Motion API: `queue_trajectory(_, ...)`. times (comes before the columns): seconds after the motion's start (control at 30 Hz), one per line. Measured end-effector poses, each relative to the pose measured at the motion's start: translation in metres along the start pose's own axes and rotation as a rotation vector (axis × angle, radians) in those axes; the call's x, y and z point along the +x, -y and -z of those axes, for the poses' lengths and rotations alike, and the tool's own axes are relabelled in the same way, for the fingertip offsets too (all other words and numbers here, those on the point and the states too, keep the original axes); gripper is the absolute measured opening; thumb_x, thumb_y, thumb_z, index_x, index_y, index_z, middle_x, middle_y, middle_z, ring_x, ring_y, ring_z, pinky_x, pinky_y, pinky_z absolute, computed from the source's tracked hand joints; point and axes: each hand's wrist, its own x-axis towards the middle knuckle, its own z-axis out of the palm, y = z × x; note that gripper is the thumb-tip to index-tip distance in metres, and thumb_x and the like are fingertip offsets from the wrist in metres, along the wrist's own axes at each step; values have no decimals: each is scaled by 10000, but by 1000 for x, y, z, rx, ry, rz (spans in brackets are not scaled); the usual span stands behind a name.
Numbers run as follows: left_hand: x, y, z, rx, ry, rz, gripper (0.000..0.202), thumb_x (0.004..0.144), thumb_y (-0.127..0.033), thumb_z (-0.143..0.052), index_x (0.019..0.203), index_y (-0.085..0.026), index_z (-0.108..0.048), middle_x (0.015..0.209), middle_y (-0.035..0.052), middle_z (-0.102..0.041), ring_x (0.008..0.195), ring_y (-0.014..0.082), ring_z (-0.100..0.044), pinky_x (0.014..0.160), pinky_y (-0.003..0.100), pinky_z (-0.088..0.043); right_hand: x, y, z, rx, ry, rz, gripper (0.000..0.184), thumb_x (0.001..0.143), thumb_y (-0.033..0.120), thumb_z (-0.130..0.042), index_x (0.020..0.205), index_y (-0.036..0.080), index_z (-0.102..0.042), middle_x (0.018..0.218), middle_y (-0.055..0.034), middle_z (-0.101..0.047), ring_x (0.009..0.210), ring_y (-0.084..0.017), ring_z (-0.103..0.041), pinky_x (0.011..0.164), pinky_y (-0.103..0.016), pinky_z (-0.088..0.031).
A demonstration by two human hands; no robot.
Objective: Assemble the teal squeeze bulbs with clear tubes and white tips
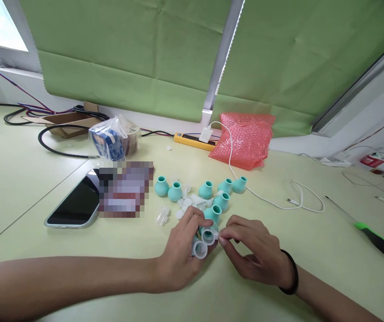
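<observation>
My left hand (183, 250) is closed around a translucent white plastic piece (200, 249) with two round openings facing me. Inside the upper opening some teal shows. At that piece's right edge, my right hand (254, 248) pinches a small whitish tab between thumb and index finger. Just beyond my left fingers stands a teal pear-shaped bulb (213, 213) with an open neck. Several more such bulbs (206, 190) stand behind it. Loose translucent plastic bits (192, 201) lie among them, and a clear small part (162, 216) rests to the left.
On the left lie a phone (76, 203) and a blurred-out flat item (128, 190). Behind are a bagged blue packet (111, 142), a yellow power strip (192, 141) and a red bubble-wrap pouch (245, 141). A white cable (272, 203) and a green-black screwdriver (379, 241) lie right.
</observation>
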Motion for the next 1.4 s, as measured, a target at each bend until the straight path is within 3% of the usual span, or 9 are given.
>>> queue_trajectory(0.1, 1, -1, 1, -19, 7, 11, 126, 779, -184, -439, 901, -187, -406, 831, 36, -411, 781, 166, -423, 657, 300, -378, -1, 0, -2, 70, -37, -80, 123, 718, 65, -490, 772, 175, -502, 575, -3, -522, 520, -114, -440, 449, -239, -348)
queue_trajectory(0.27, 2, -1, 0, -61, 27, 39, 92, 784, -197, -431, 873, -174, -432, 825, 38, -412, 763, 162, -424, 658, 300, -371, 0, -4, -2, 201, -54, -110, 274, 711, 73, -534, 971, 159, -544, 666, -40, -591, 586, -136, -507, 494, -271, -417)
queue_trajectory(0.5, 2, 0, -1, -66, -5, 18, 123, 783, -192, -442, 903, -184, -423, 809, 35, -425, 766, 168, -423, 644, 296, -369, 9, -11, 0, 410, -58, -124, 144, 717, 68, -564, 810, 164, -620, 581, -23, -592, 525, -118, -516, 494, -261, -436)
queue_trajectory(0.73, 1, 1, -1, -84, -5, 30, 137, 770, -176, -467, 897, -202, -424, 820, 29, -427, 798, 174, -428, 673, 311, -368, 2, -6, -3, 99, -71, -28, 152, 704, 21, -522, 795, 138, -555, 596, -37, -568, 562, -130, -481, 499, -263, -412)
queue_trajectory(1.27, 2, 0, -3, -228, -62, 354, 159, 798, -315, -472, 795, -196, -366, 755, -15, -408, 677, 119, -396, 619, 249, -345, 0, -11, -5, -369, -202, 243, 160, 690, 14, -522, 802, 128, -513, 570, -51, -593, 545, -152, -505, 471, -271, -442)
queue_trajectory(1.4, 1, -1, -1, -201, -46, 350, 168, 803, -314, -458, 778, -196, -341, 732, -15, -392, 657, 118, -391, 606, 248, -354, 4, -10, 1, -387, -236, 201, 177, 684, 10, -538, 803, 140, -525, 564, -32, -570, 539, -137, -486, 459, -253, -423)
